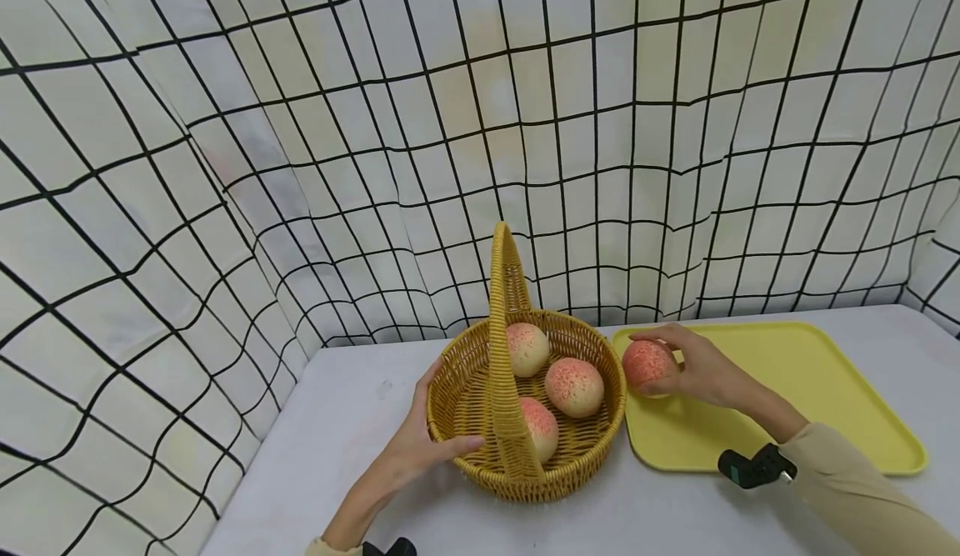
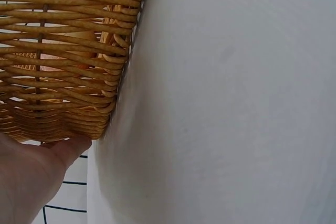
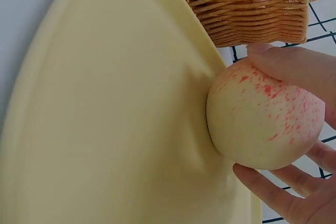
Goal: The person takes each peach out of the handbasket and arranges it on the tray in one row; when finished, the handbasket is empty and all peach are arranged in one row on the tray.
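A wicker basket (image 1: 600,448) with a tall handle holds several pink-speckled peaches, one of them (image 1: 574,388) near its middle. My left hand (image 1: 408,448) grips the basket's left rim, thumb over the edge; in the left wrist view the hand (image 2: 31,174) lies against the woven side (image 2: 63,87). Beside the basket's right side, my right hand (image 1: 701,370) holds another peach (image 1: 647,364) at the left end of a yellow tray (image 1: 780,373). In the right wrist view thumb and fingers of that hand (image 3: 299,124) are round the peach (image 3: 257,114), close to the tray surface (image 3: 105,98).
A white-covered table (image 1: 300,456) lies under the basket and tray. Behind and to the left hangs pale cloth with a black grid net (image 1: 450,164). The basket's handle (image 1: 501,356) stands up high.
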Motion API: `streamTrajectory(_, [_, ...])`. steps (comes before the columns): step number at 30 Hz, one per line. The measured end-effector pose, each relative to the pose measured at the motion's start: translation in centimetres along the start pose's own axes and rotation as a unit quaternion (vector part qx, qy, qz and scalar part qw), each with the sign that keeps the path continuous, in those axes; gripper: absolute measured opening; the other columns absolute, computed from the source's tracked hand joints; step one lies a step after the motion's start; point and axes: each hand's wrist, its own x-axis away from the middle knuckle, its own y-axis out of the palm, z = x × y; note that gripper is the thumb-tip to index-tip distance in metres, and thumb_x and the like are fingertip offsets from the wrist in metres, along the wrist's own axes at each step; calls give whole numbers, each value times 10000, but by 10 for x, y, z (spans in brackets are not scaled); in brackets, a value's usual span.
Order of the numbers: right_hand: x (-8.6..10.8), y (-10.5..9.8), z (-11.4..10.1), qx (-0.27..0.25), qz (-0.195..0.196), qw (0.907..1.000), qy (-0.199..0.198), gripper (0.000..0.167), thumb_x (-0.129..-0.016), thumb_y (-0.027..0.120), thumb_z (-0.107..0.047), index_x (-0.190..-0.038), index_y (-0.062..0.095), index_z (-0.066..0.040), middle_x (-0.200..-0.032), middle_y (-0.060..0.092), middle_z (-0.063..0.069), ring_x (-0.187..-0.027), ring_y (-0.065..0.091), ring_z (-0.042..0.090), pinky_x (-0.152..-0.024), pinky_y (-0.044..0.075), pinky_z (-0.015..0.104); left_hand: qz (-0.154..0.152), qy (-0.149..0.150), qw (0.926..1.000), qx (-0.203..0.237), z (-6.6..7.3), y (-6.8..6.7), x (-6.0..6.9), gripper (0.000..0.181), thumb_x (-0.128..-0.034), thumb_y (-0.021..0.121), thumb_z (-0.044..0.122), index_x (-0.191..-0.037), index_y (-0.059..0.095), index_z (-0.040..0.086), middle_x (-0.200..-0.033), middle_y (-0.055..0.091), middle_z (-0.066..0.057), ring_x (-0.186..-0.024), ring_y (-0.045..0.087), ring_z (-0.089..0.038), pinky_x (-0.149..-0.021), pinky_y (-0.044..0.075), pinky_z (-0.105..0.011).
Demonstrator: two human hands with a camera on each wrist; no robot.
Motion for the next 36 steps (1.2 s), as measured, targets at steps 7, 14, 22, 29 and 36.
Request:
streamTrajectory(7, [0, -3, -15, 76, 128, 9992, -374, 592, -851, 875, -119, -1363, 615, 25, -1340, 616, 219, -1192, 593, 453, -979, 495, 635, 8, -38, 10000, -61, -2, 1, 1, 1237, -794, 916, 303, -1686, 59, 262, -1719, 150, -202, -1540, 247, -453, -1208, 261, -631])
streamTrajectory(14, [-14, -10, -67, -273, 112, 9971, -699, 554, -905, 840, -143, -1404, 602, -103, -1415, 561, 109, -1315, 529, 365, -1085, 430, 638, 25, -24, 10000, -38, 1, 0, 2, 1242, -788, 921, 312, -1684, 61, 281, -1715, 172, -197, -1539, 256, -444, -1207, 265, -630])
streamTrajectory(22, [-33, 10, -93, -399, -507, 9907, -1196, 556, -892, 853, -130, -1389, 606, -110, -1383, 551, 100, -1279, 538, 319, -1030, 485, 606, -17, 8, 10000, 5, 2, 0, 2, 1245, -793, 917, 311, -1687, 52, 265, -1705, 180, -224, -1529, 271, -451, -1204, 266, -635])
streamTrajectory(29, [-42, 32, -87, -720, -1316, 9843, -933, 554, -885, 836, -97, -1393, 613, -103, -1403, 543, 77, -1337, 490, 315, -1077, 444, 573, -5, -53, 10000, 15, 1, 2, 2, 1238, -793, 914, 315, -1685, 56, 291, -1707, 183, -206, -1530, 277, -433, -1202, 268, -637])
streamTrajectory(36, [-45, 47, -84, -700, -1665, 9799, -847, 488, -875, 833, -84, -1334, 670, -70, -1361, 567, 113, -1295, 493, 325, -1067, 442, 526, -10, -32, 10000, 26, 0, 1, 1, 1235, -797, 909, 311, -1685, 51, 290, -1716, 174, -186, -1535, 269, -425, -1201, 270, -637])
